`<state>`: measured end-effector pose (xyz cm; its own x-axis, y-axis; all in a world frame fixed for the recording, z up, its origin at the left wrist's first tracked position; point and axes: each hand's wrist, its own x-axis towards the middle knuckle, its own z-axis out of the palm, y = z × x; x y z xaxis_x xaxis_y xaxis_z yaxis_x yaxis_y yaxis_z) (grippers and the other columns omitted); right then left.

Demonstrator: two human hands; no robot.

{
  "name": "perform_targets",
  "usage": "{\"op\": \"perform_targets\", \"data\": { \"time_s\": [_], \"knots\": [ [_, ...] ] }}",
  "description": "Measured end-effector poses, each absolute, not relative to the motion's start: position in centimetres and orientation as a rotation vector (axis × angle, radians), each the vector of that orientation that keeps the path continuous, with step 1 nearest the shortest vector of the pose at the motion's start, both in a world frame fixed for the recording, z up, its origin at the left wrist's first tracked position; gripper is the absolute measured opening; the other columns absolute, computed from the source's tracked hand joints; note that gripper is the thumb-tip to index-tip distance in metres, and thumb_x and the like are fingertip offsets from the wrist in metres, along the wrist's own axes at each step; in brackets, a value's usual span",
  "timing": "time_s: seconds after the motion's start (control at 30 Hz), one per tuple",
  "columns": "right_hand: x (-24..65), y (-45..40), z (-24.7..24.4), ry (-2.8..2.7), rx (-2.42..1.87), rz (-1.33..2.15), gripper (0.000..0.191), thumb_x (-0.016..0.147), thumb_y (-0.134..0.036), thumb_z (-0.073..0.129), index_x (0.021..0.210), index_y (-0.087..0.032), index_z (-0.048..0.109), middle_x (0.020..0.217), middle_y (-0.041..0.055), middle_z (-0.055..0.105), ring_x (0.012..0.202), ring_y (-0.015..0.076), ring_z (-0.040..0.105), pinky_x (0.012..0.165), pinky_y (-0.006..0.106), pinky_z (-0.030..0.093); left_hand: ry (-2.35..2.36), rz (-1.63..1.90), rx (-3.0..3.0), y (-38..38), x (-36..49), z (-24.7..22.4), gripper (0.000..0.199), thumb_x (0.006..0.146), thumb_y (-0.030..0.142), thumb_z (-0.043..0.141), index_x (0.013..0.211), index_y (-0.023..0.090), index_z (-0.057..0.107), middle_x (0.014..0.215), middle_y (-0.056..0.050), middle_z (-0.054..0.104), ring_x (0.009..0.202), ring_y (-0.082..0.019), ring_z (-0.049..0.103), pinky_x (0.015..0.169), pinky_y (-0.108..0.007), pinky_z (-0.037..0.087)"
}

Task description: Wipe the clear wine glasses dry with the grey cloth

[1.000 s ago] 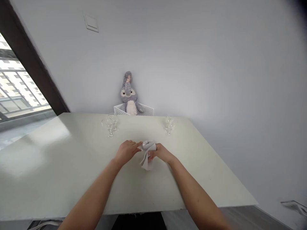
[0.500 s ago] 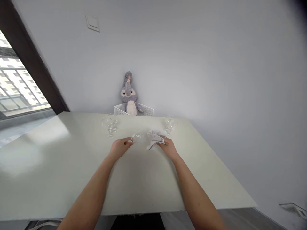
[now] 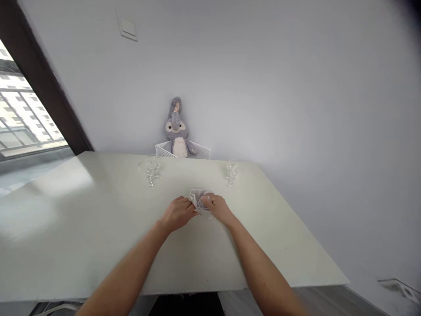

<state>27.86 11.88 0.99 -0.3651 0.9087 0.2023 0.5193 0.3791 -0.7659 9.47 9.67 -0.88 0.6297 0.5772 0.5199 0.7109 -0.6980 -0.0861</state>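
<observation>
Just in front of me, my left hand [image 3: 180, 213] is closed on a clear stemmed glass [image 3: 209, 214] that lies sideways; only a faint part of its bowl shows. A pale grey cloth [image 3: 196, 194] is bunched in my right hand [image 3: 219, 207], whose fingers close around it against the glass. The two hands almost meet, and the cloth and fingers hide most of the glass.
Clear stemmed glasses [image 3: 150, 172] stand upright at the back left of the white table [image 3: 263, 245]. More such glasses [image 3: 231, 172] stand at the back right. Behind the table's far edge, a grey plush toy [image 3: 180, 147] sits in a white perforated basket [image 3: 204, 152] by the wall.
My right hand has brought the cloth leftward onto the glass. My left hand has shifted right and nearer to me, so the hands are now close together.
</observation>
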Motion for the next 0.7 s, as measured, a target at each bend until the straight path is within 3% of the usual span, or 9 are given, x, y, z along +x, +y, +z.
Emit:
{"op": "perform_targets", "data": {
  "time_s": [0.13,0.27,0.37,0.47,0.6,0.7],
  "knots": [
    [29.3,13.6,0.2,-1.215,-1.096,1.601,0.03,0.072,-0.044,0.053,0.068,-0.015,0.059,0.058,-0.0005,0.057,0.052,0.0129,0.05,0.051,0.024,0.039,-1.199,-0.782,-2.609,9.6,10.1,-1.1,0.029,0.084,0.038,0.043,0.104,0.019,0.053,0.066,-0.002,0.061,0.062,-0.015,0.055,0.062,-0.028,0.037],
    [27.7,13.6,-0.4,-0.516,-0.925,1.735,0.018,0.073,-0.035,0.051,0.072,-0.018,0.055,0.06,-0.001,0.058,0.055,0.0146,0.054,0.05,0.026,0.043,-1.555,-1.028,-2.525,9.5,11.0,-1.5,0.033,0.084,0.039,0.042,0.112,0.023,0.048,0.068,0.0,0.062,0.063,-0.014,0.055,0.063,-0.026,0.038],
    [25.7,12.4,-0.6,-0.472,-0.759,1.662,0.022,0.077,-0.036,0.047,0.086,-0.018,0.056,0.084,0.0037,0.063,0.076,0.0185,0.059,0.06,0.03,0.048,-1.833,-1.213,-2.381,9.3,11.6,-1.7,0.035,0.084,0.041,0.041,0.113,0.022,0.048,0.074,-0.001,0.062,0.064,-0.014,0.055,0.061,-0.025,0.038],
    [24.4,10.8,-0.8,-0.732,-0.742,1.454,0.035,0.083,-0.043,0.038,0.103,-0.019,0.053,0.108,0.0075,0.058,0.098,0.0209,0.055,0.078,0.036,0.047,-2.07,-1.384,-2.264,9.4,11.9,-1.7,0.035,0.082,0.041,0.041,0.111,0.022,0.048,0.083,-0.002,0.061,0.06,-0.013,0.053,0.059,-0.026,0.038],
    [24.0,9.2,-1.0,-1.378,-0.905,0.92,0.041,0.086,-0.042,0.035,0.122,-0.023,0.045,0.139,0.0057,0.028,0.126,0.0212,0.028,0.1,0.039,0.029,-2.314,-1.679,-2.298,9.6,12.1,-1.7,0.029,0.078,0.033,0.045,0.104,0.022,0.051,0.073,0.0,0.058,0.053,-0.011,0.05,0.053,-0.023,0.037],
    [24.0,8.8,-1.0,-1.732,-0.914,0.589,0.039,0.086,-0.036,0.036,0.122,-0.023,0.047,0.145,0.004,0.014,0.13,0.0218,0.018,0.103,0.04,0.022,-2.376,-2.183,-2.293,9.6,12.4,-1.8,0.021,0.077,0.032,0.044,0.087,0.018,0.056,0.061,0.002,0.051,0.05,-0.01,0.047,0.049,-0.02,0.036]
  ]
}}
